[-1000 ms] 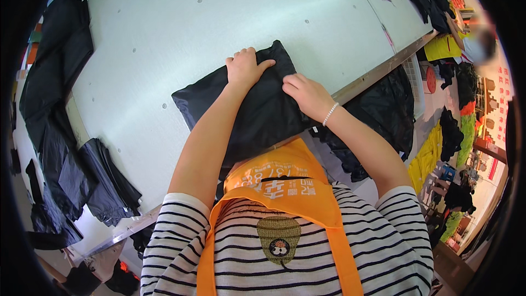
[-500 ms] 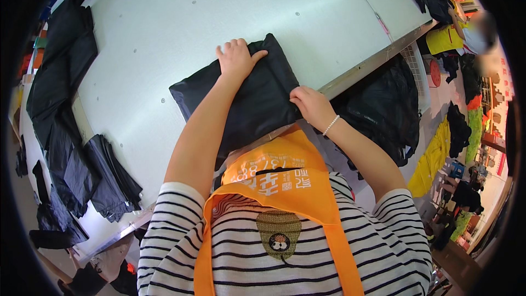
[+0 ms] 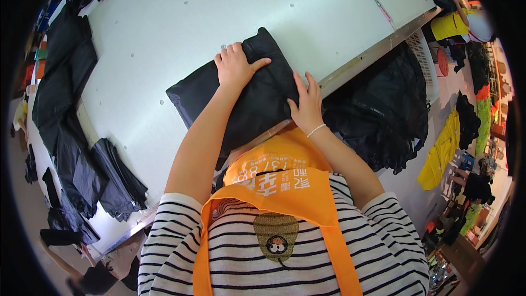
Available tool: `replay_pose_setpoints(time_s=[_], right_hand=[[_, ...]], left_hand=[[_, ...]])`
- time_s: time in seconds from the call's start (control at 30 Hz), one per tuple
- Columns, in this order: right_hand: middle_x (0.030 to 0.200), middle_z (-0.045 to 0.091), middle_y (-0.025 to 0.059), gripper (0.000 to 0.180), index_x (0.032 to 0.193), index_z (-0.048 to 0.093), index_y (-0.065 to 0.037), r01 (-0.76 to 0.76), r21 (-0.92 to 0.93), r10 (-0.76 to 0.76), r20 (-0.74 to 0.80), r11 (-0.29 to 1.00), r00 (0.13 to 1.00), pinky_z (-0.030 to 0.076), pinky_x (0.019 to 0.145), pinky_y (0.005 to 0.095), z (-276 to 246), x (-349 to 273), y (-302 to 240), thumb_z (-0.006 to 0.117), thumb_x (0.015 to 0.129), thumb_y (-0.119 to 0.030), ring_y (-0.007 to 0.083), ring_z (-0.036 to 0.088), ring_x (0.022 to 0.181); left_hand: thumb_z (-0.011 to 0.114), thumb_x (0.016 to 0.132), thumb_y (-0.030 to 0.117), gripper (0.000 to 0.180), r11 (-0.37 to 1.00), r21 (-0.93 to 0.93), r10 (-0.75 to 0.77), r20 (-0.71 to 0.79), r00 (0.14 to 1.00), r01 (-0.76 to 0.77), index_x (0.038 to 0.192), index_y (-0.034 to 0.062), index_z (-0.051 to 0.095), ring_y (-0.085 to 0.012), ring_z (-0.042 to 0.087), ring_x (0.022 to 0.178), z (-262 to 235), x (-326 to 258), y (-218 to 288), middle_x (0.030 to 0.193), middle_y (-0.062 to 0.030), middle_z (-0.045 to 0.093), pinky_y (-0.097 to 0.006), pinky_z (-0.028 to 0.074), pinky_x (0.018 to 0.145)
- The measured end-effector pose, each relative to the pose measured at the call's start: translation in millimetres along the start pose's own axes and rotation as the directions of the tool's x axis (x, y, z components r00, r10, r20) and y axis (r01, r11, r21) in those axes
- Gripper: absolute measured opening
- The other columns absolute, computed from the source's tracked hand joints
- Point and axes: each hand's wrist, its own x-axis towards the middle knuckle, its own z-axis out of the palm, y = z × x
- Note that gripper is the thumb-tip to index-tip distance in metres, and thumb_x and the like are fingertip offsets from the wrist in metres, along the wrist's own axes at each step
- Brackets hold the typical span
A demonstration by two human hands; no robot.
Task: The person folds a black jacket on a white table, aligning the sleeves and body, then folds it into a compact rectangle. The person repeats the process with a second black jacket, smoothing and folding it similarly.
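A folded black garment [image 3: 255,96] lies on the pale table near its front edge, as a flat, slightly tilted rectangle. My left hand [image 3: 234,68] rests on its far part, thumb stretched across the fabric and fingers reaching over the far edge. At the garment's right edge is my right hand [image 3: 308,103], wearing a beaded bracelet. Its fingers are spread, and the thumb touches the side of the fabric. The near edge of the cloth lies close to my orange apron [image 3: 285,153].
The pale table [image 3: 181,33] extends away from me. Black garments [image 3: 63,71] run along its left side, with a folded black stack [image 3: 118,178] nearby. Below the right edge sits a heap of black garments [image 3: 378,109] by a white basket [image 3: 426,63]. Other people work at the far right and lower left.
My right hand has let go of its pinch on the garment's right edge and spread its fingers beside it. My left hand stays on the cloth. The view has shifted slightly.
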Motion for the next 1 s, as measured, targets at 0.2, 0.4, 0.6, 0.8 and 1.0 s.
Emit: replay_pose_setpoints(time_s=[0.2, 0.4, 0.6, 0.8, 1.0], right_hand=[[0.101, 0.060, 0.0068, 0.027, 0.098, 0.068, -0.006, 0.293, 0.100, -0.298, 0.038, 0.951, 0.954, 0.047, 0.081, 0.0358, -26.8, 22.2, -2.4, 0.068, 0.071, -0.003, 0.0262, 0.057, 0.096], [0.083, 0.058, 0.0077, 0.008, 0.078, 0.066, -0.005, 0.409, 0.078, -0.414, 0.263, 0.909, 0.871, 0.049, 0.070, 0.0345, -49.4, 41.9, -2.6, 0.060, 0.078, -0.010, 0.0254, 0.057, 0.082], [0.074, 0.050, 0.0083, 0.010, 0.069, 0.059, -0.005, 0.636, -0.340, -0.479, 0.441, 0.693, 0.759, 0.046, 0.066, 0.0366, -54.9, -22.1, -2.3, 0.060, 0.074, -0.013, 0.0250, 0.054, 0.076], [0.079, 0.065, 0.0106, 0.043, 0.078, 0.067, 0.000, -0.209, 0.031, 0.170, 0.474, 0.977, 0.864, 0.045, 0.054, 0.0331, -71.1, 12.4, 23.4, 0.052, 0.092, -0.038, 0.0231, 0.060, 0.063], [0.127, 0.055, 0.0149, 0.070, 0.130, 0.047, 0.000, -0.896, 0.434, -0.093, 0.892, -0.098, 0.442, 0.039, 0.101, 0.0342, -94.2, 60.9, 43.0, 0.035, 0.094, -0.059, 0.0207, 0.052, 0.116]], left_hand=[[0.060, 0.068, 0.073, 0.088, 1.000, 0.019, 0.006, 0.006, 1.000, -0.006, 0.111, -0.0027, 0.054, -0.0308, 0.056, 0.103, 3.0, 10.2, 1.3, 0.104, -0.0152, 0.061, -0.044, 0.039, 0.091], [0.059, 0.068, 0.073, 0.087, 1.000, 0.013, -0.003, 0.018, 1.000, 0.003, 0.111, -0.0026, 0.054, -0.0303, 0.056, 0.103, 1.8, 10.3, 1.0, 0.104, -0.0147, 0.061, -0.044, 0.040, 0.090], [0.060, 0.068, 0.072, 0.087, 1.000, -0.014, -0.011, 0.003, 1.000, 0.011, 0.112, -0.0023, 0.054, -0.0304, 0.054, 0.105, 1.5, 9.0, 1.9, 0.105, -0.0153, 0.060, -0.044, 0.038, 0.092], [0.074, 0.063, 0.058, 0.072, 0.985, -0.117, 0.080, -0.359, 0.930, -0.130, 0.103, 0.0019, 0.055, -0.0283, 0.054, 0.095, -52.6, -13.9, 18.8, 0.098, -0.0098, 0.058, -0.041, 0.036, 0.087], [0.077, 0.064, 0.032, 0.035, 0.791, -0.260, 0.467, -0.326, 0.822, -0.553, 0.088, 0.0130, 0.060, -0.0202, 0.057, 0.081, -146.6, -145.3, 92.3, 0.091, -0.0046, 0.060, -0.038, 0.038, 0.075]])
